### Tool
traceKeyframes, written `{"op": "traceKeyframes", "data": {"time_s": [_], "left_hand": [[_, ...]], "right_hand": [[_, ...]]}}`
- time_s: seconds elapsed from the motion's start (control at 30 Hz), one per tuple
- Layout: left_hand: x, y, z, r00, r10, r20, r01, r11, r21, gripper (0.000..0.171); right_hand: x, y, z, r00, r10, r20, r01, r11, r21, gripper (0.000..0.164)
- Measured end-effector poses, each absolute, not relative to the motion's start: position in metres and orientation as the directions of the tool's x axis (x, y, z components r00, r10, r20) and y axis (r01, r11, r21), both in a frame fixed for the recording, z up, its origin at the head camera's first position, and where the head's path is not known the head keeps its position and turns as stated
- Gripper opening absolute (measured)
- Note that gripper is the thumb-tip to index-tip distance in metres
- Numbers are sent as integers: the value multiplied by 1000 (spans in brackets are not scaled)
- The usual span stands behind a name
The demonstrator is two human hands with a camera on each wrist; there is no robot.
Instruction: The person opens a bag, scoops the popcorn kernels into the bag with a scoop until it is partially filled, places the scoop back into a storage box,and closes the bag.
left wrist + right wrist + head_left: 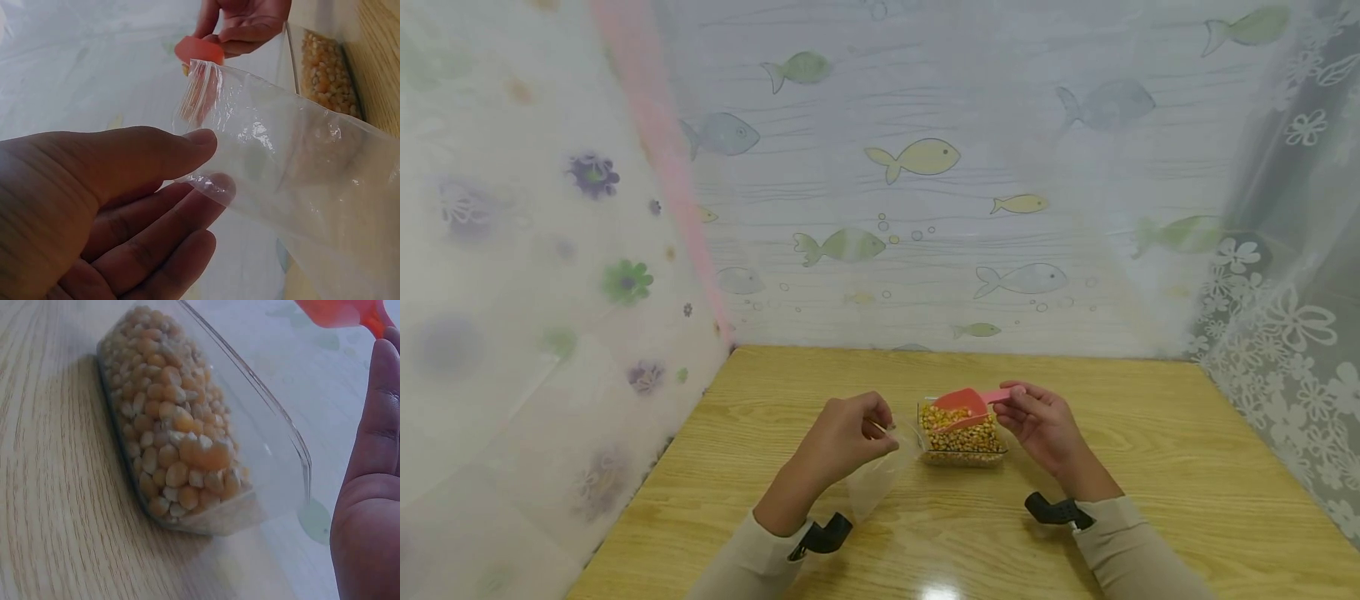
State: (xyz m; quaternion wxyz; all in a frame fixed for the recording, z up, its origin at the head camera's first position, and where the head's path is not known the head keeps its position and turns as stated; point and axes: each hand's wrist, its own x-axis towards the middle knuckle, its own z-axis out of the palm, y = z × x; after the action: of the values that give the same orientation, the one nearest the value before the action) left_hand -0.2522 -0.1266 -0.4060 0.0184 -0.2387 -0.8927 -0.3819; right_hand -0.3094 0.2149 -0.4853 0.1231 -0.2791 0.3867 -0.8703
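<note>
My left hand (852,433) pinches the edge of a clear plastic bag (262,134) between thumb and fingers, and the bag hangs down over the table. In my right hand (1045,429) is the handle of a red scoop (958,404), with corn kernels lying in its bowl. The scoop is held above a clear rectangular container (962,457) of yellow corn kernels (175,431). That container stands on the table just right of the bag. In the left wrist view the scoop shows behind the bag's upper edge.
The wooden table (760,392) meets a fish-print curtain (917,250) at its back edge. A flowered curtain (550,292) hangs along the left side, and a sheer one with white flowers (1292,325) along the right. Black wrist mounts (827,533) sit on both sleeves.
</note>
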Motion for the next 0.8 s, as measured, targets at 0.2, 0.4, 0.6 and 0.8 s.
{"op": "traceKeyframes", "data": {"time_s": [0.2,0.4,0.6,0.8], "left_hand": [[-250,-125,-406,-882,418,216,446,595,668,20],[-250,-123,-406,-877,428,221,458,602,654,21],[-251,-123,-407,-872,435,224,466,595,655,22],[-251,-122,-408,-870,437,228,470,597,651,21]], "right_hand": [[-307,207,-482,-815,-441,376,12,-662,-750,36],[-305,201,-479,-818,-451,357,26,-648,-761,32],[-302,196,-476,-803,-468,370,1,-622,-783,32],[-301,191,-476,-796,-465,388,-43,-597,-801,32]]}}
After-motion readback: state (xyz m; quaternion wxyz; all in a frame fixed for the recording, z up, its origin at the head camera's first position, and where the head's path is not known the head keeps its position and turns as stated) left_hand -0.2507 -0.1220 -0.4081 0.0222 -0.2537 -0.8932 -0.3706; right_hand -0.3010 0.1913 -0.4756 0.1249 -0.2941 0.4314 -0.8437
